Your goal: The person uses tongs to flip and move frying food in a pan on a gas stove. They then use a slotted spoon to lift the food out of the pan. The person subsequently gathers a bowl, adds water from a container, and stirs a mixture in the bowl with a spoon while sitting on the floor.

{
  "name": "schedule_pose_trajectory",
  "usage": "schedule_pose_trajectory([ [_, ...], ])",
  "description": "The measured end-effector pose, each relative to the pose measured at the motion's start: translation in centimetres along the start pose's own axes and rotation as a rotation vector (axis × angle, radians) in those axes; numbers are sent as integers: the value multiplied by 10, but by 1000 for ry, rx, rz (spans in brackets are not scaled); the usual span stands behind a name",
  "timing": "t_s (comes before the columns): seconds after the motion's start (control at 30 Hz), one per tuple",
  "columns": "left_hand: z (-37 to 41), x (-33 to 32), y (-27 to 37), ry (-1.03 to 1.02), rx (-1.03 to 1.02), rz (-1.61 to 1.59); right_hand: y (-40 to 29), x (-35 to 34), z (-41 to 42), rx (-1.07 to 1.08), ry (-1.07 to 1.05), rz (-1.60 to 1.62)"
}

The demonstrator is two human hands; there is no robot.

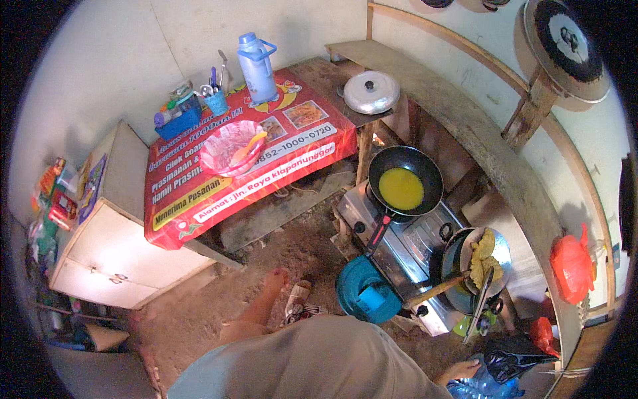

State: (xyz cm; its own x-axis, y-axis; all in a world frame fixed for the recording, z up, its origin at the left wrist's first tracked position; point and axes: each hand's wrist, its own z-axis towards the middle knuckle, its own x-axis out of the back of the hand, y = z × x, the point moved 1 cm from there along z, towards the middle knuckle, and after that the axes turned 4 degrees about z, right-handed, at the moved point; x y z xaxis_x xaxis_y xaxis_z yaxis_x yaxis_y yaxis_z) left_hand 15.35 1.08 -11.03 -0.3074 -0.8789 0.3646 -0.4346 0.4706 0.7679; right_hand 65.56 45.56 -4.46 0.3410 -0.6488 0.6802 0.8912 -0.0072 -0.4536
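My left hand hangs low over the dirt floor beside a sandalled foot; its fingers are too small to read. At the bottom right, my right hand is by a blue translucent plastic thing and a black plastic bag; its grip is unclear. A black frying pan with yellow liquid stands on the left burner of a steel gas stove. On the right, fried food lies in a wooden-handled strainer or skimmer over another pan, with metal tongs across it.
A table with a red printed cover holds a pink bowl with an orange spoon, a blue flask and a utensil cup. A lidded pot, teal basin, white cabinet and curved wooden shelf stand around.
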Motion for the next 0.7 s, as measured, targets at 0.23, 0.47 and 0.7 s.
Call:
schedule_pose_trajectory([
  [0.23,43,84,198,252,-239,-709,-24,32,-94,-56,51,-49],
  [0.47,112,139,214,183,-348,-743,-72,85,-243,-354,-715,117],
  [0.7,118,107,169,-83,-192,-470,-125,92,-326,-843,-1232,314],
])
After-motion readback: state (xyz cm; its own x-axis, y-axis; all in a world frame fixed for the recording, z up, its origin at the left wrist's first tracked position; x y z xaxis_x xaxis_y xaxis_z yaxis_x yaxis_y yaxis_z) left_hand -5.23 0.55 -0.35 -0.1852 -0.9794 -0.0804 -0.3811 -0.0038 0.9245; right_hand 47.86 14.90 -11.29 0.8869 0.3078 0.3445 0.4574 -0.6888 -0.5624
